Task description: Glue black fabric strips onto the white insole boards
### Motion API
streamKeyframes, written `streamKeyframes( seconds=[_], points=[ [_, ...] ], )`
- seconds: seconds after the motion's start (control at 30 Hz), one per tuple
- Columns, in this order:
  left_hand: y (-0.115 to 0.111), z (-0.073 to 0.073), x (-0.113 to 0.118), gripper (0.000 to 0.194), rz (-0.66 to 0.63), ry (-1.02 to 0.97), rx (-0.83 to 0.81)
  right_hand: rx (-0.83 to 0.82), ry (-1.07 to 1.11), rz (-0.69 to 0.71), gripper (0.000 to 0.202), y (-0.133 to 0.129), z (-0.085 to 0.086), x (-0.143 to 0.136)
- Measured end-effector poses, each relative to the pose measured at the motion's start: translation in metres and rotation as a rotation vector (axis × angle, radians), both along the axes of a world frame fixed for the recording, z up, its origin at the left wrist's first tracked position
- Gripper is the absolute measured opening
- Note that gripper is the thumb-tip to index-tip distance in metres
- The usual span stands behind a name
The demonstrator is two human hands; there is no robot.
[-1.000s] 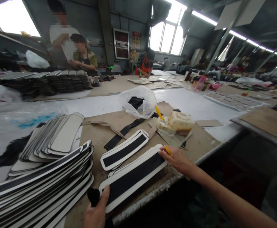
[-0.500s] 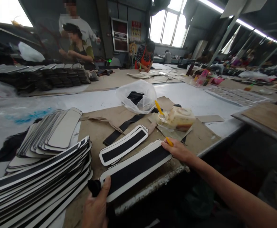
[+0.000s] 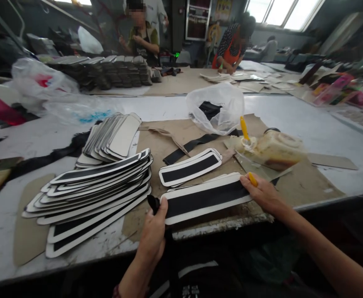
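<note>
A long white panel with a black strip (image 3: 206,199) down its middle stretches between my two hands at the table's front edge. My left hand (image 3: 153,234) pinches its left end, thumb on top, and a loose black band end (image 3: 153,203) curls up there. At the right end, my right hand (image 3: 262,193) grips the panel while a short yellow handle (image 3: 252,179) sticks out of its fingers; the tool's other end is hidden. Just behind lie shorter white panels with a black strip (image 3: 191,169). To the left, several similar long panels are fanned in a stack (image 3: 100,198).
Plain pale panels (image 3: 124,134) are piled behind the fanned stack. A cloudy plastic container (image 3: 282,149) holds pale paste, with a yellow-handled tool (image 3: 244,128) standing in it. Behind is an open plastic bag (image 3: 235,103) with black material. Co-workers (image 3: 231,45) are across the table.
My view has swung left and down, so the table's things appear further right and more of the left side shows. Both hands still hold the same panel, with little change in grip.
</note>
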State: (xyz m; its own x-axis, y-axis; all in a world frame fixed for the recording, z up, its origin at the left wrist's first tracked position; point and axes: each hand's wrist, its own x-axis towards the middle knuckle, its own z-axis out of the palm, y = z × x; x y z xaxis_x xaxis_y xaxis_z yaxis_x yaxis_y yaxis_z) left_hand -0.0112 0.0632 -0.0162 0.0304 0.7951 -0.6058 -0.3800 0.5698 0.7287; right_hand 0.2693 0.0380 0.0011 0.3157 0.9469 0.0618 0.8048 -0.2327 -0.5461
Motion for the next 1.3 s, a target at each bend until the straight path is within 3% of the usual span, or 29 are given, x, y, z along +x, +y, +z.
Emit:
streamKeyframes(
  seconds=[0.13, 0.33, 0.5, 0.67, 0.83, 0.93, 1.13, 1.3],
  points=[
    [0.001, -0.005, -0.008, 0.042, 0.016, 0.042, 0.066, -0.008, -0.021, 0.026, 0.035, 0.004, -0.002, 0.0],
    [0.003, -0.01, -0.014, 0.051, -0.16, 0.194, 0.066, -0.018, -0.123, 0.054, 0.036, 0.006, -0.009, 0.006],
    [0.004, -0.014, -0.011, 0.046, -0.1, 0.239, 0.038, 0.133, -0.255, 0.087, 0.034, -0.001, -0.014, 0.01],
    [0.005, -0.025, -0.01, 0.043, -0.072, 0.238, 0.035, 0.088, -0.356, 0.153, 0.021, -0.005, -0.024, -0.001],
    [0.003, -0.036, -0.011, 0.041, -0.045, 0.252, 0.103, 0.026, -0.534, 0.108, 0.005, -0.001, -0.033, -0.018],
    [0.002, -0.038, -0.011, 0.041, -0.057, 0.232, 0.133, -0.005, -0.561, 0.072, 0.007, 0.002, -0.034, -0.021],
    [0.001, -0.037, -0.01, 0.044, -0.06, 0.226, 0.137, 0.004, -0.56, 0.125, 0.003, 0.002, -0.016, -0.031],
    [0.001, -0.038, -0.01, 0.048, -0.08, 0.276, 0.184, 0.117, -0.485, 0.328, 0.012, -0.019, 0.019, -0.074]
  ],
)
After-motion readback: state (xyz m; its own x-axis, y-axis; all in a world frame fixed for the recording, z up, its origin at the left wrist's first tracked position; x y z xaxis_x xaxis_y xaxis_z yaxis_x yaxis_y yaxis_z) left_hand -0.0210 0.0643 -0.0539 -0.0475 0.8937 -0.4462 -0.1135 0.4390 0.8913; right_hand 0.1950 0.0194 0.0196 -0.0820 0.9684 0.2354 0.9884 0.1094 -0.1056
